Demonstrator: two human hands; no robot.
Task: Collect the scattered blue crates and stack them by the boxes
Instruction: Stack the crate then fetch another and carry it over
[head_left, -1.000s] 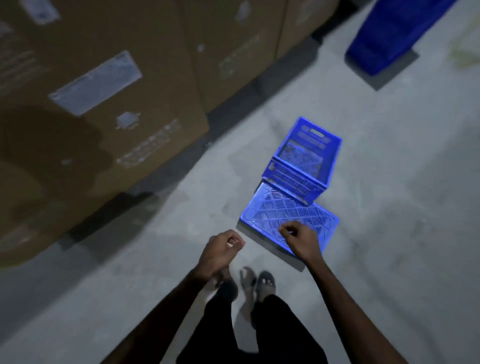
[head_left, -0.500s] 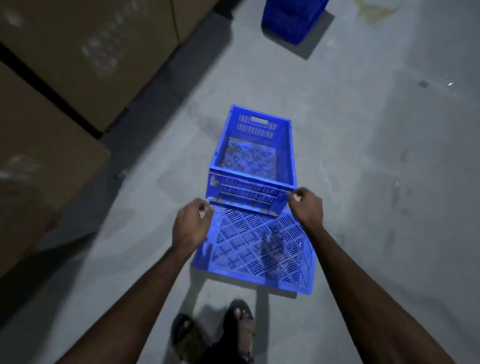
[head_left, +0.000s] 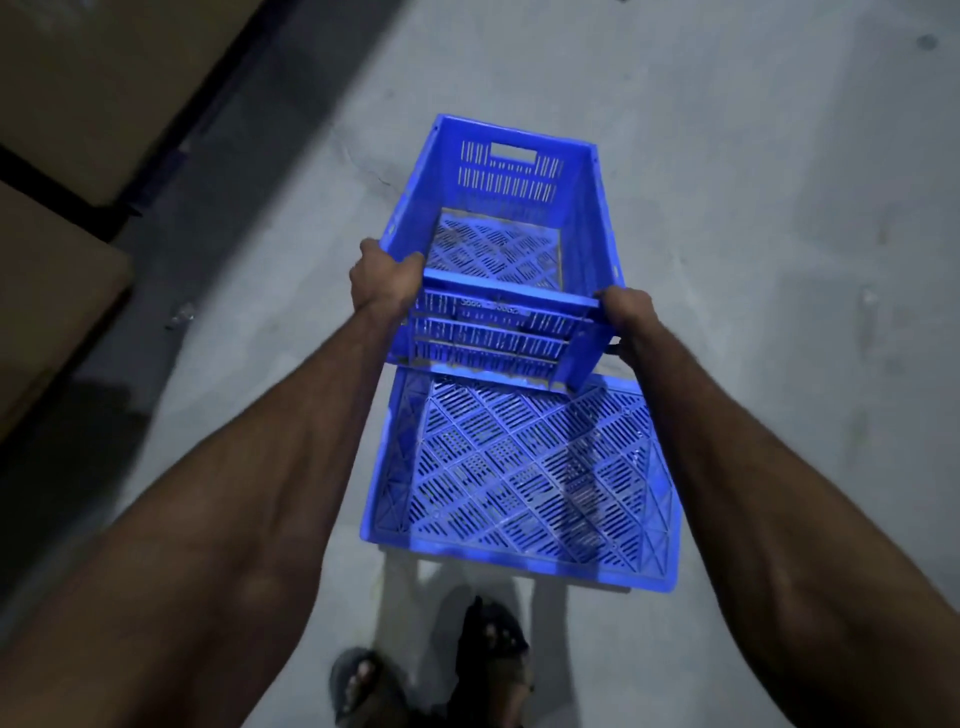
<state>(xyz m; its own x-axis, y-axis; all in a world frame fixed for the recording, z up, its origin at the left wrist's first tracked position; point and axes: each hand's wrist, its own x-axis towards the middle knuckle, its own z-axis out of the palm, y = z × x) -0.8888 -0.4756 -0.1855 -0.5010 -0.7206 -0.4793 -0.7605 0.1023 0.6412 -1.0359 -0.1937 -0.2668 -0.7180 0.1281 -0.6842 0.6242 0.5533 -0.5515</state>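
An upright blue crate (head_left: 511, 213) with slotted walls sits in the middle of the view, its open top facing me. My left hand (head_left: 384, 278) grips its near left corner and my right hand (head_left: 626, 319) grips its near right corner. Its near end looks raised and overlaps the far edge of a second blue crate (head_left: 524, 478). That second crate lies upside down on the concrete floor, its lattice bottom facing up, just in front of my feet.
Large brown cardboard boxes (head_left: 93, 88) stand along the left side, with a dark gap at their base. Grey concrete floor (head_left: 779, 234) stretches to the right and beyond the crates. My sandalled feet (head_left: 431, 670) are at the bottom.
Both hands went from hovering over the overturned crate to closing on the upright crate's near corners. The view has moved closer, and the far blue crate is out of view.
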